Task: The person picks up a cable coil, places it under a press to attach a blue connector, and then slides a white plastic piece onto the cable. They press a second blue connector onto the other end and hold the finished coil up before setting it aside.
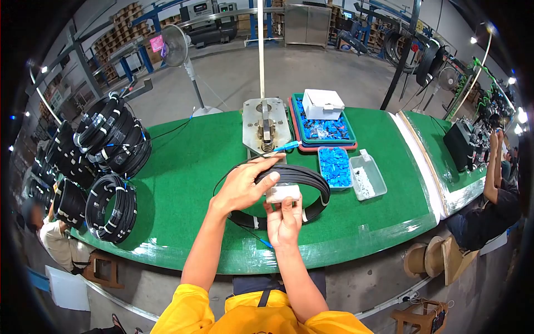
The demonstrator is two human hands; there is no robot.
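My left hand (242,186) is closed around the left side of a coil of black cable (317,209), its thumb stretched toward the coil's middle. A small white roll-shaped piece (282,193) sits inside the ring, pinched by the upturned fingers of my right hand (286,221). Blue connectors end the cable: one connector (289,146) points at the metal fixture (266,125), and another connector (267,244) hangs near the table's front edge. White ties bind the coil.
Several black cable coils (111,209) are piled at the left of the green table (183,183). Beyond my hands are a bin of blue parts (335,168), a clear tub (378,181), and stacked trays with a white box (322,104). People sit at both sides.
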